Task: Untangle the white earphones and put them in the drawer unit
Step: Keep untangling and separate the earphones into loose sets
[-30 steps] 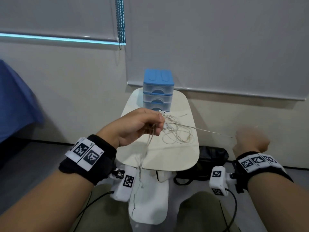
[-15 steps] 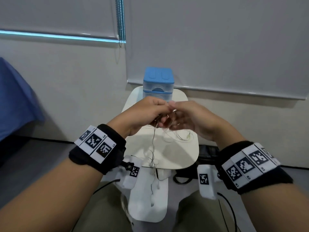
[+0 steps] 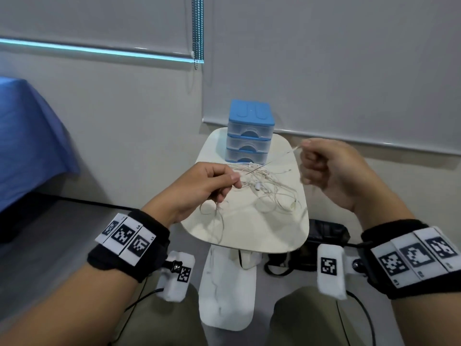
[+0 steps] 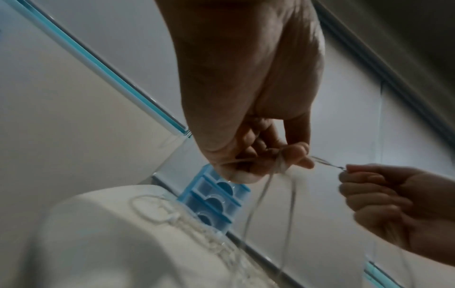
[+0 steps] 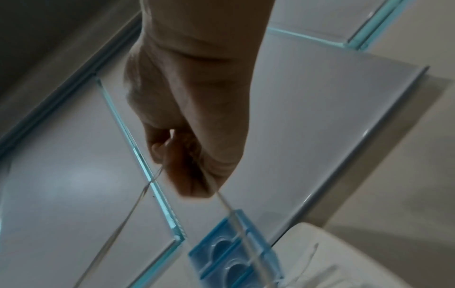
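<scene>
A drawer unit (image 3: pixel 250 134) is set at the far end of a white table (image 3: pixel 249 228), below drawn blinds. The earphones (image 3: pixel 262 186) are pinched by the left hand (image 3: pixel 199 188) and the right hand (image 3: pixel 331 171), both raised with fingers curled.

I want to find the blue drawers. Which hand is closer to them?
Left, narrowly. The left hand sits just before the drawer unit, below-left; the right hand is out to its right.

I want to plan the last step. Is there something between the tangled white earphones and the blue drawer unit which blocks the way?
No separate object lies between the tangled white earphones and the blue plastic drawer unit on the small white table. However, all three clear drawers look closed. The left hand and right hand both pinch the cord.
</scene>
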Available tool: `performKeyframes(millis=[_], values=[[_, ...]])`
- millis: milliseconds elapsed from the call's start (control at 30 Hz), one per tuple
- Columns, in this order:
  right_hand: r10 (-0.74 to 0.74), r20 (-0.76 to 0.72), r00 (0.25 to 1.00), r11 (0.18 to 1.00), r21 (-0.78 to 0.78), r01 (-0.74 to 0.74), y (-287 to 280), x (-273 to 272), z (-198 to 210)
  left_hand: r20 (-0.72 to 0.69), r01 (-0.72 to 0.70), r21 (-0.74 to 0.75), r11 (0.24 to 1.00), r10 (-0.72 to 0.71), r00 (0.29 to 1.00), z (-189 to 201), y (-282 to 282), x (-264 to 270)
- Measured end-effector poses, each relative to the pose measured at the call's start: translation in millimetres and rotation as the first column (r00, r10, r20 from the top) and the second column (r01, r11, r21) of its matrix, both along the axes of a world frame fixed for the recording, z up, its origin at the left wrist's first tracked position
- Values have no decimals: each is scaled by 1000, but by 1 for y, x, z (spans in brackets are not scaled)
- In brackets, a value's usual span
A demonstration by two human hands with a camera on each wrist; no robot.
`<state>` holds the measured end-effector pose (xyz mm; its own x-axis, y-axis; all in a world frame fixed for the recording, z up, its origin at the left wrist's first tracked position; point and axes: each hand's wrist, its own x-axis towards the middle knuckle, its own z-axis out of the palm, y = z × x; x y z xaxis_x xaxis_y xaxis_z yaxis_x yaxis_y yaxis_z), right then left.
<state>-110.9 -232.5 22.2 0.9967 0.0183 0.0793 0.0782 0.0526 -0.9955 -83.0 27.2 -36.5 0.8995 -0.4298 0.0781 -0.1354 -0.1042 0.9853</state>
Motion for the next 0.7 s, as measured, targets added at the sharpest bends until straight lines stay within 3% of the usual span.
performKeyframes(millis=[133,333,467,567,633,700], values=[[-222,31,974,975,32,221,-26,8,-9,-16,-16,14,1000,17,1000,-15,11,-3],[-511,7,860,836,239,495,-41,24,-34,-108,-98,-27,995,95,990,-20,13,5],[-539,-64,840,699,522,489,-46,25,-44,-164,-154,-77,985,140,977,-20,17,8],[-519,-84,850,620,647,443,-45,18,-39,-166,-137,-95,986,120,979,-21,17,4],[-531,-84,843,636,618,462,-40,15,-36,-165,-121,-108,987,102,981,-22,14,0],[-525,-57,849,750,441,493,-29,14,-36,-168,-105,-141,984,81,983,-22,10,-5]])
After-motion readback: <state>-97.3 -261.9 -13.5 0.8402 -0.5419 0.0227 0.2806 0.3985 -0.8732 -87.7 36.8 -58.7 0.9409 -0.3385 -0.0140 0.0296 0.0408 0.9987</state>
